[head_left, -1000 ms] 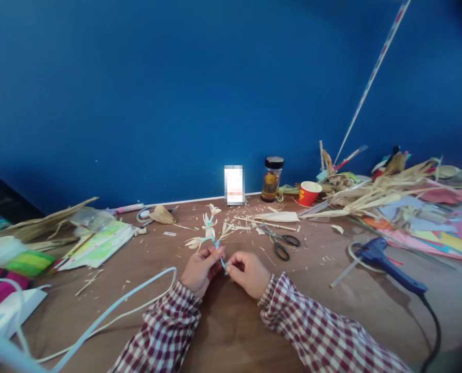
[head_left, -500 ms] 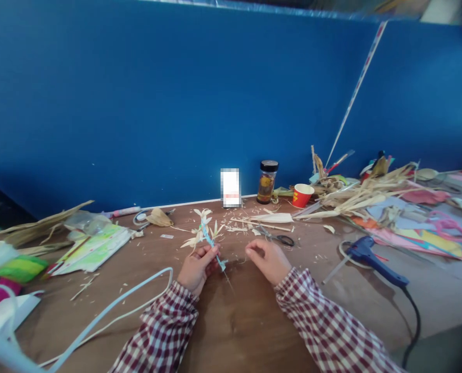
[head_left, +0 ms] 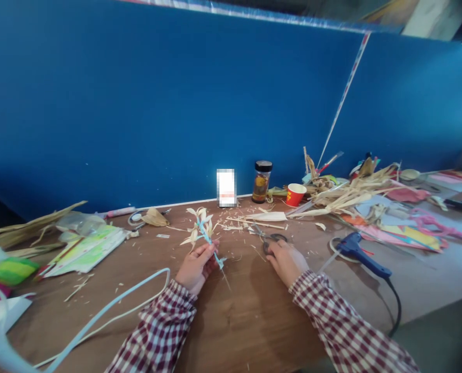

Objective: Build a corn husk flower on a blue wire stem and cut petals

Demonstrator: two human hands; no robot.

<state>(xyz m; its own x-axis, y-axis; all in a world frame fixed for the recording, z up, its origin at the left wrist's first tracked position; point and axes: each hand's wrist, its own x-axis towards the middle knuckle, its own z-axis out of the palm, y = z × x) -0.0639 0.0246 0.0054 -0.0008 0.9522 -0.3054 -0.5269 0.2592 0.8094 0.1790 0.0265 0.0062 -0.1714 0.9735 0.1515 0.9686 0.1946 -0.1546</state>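
Observation:
My left hand [head_left: 196, 267] is closed around a light-blue wrapped stem with pale corn-husk petals [head_left: 204, 228] at its upper end. A thin bare wire or stalk pokes out of the stem's lower end. Over to the right, my right hand [head_left: 287, 260] lies on the dark handles of a pair of scissors [head_left: 279, 238], its fingers curled at the loops. The scissors rest on the table, blades pointing away to the left. The fingertips are partly hidden, so how firm the hold is cannot be seen.
Husk scraps litter the brown table [head_left: 231, 331]. A jar [head_left: 262, 182] and a red paper cup [head_left: 295, 195] stand at the back. A blue glue gun [head_left: 361, 255] lies right, near heaped dry husks [head_left: 355, 189]. A white cable [head_left: 125, 292] loops at left beside a painted sheet [head_left: 88, 251].
My right hand has moved right from beside the stem onto the scissors' handles. My left hand still holds the stem. The camera view has shifted slightly to the right.

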